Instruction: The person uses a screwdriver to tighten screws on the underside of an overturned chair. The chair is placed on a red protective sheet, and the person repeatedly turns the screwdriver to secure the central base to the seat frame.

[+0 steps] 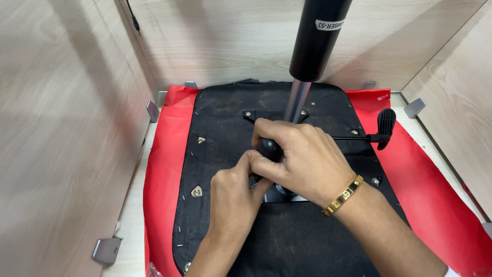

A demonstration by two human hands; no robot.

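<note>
Head view, and I'm looking straight down into a light wood-panelled bay. My right hand (pixel 302 161) sits in the middle of the frame, fingers curled tight around a black knob (pixel 268 149) on the mechanism plate (pixel 279 194) at the centre of the upturned chair seat (pixel 287 231). Only a sliver of the knob shows between the knuckles. There's a gold bracelet (pixel 342 195) on that wrist.

My left hand (pixel 233 192) comes in from below, pressed right up against the right one. Its fingers are folded narrow, fingertips (pixel 251 158) pinched in at the same knob, touching the right hand's fingers. What sits under the fingertips I cannot tell; the hands cover it.

Just behind the hands the gas lift column (pixel 312 46) rises from the plate, silver shaft below, fat black cylinder above, running out of the top of the frame. Off to the right, a thin rod ends in a black paddle lever (pixel 385 127), well apart from both hands.

The seat lies underside up, black fabric stapled round the edge, on a red sheet (pixel 164 169). Metal corner brackets (pixel 107 250) sit along the foot of the wood walls (pixel 61 128).
</note>
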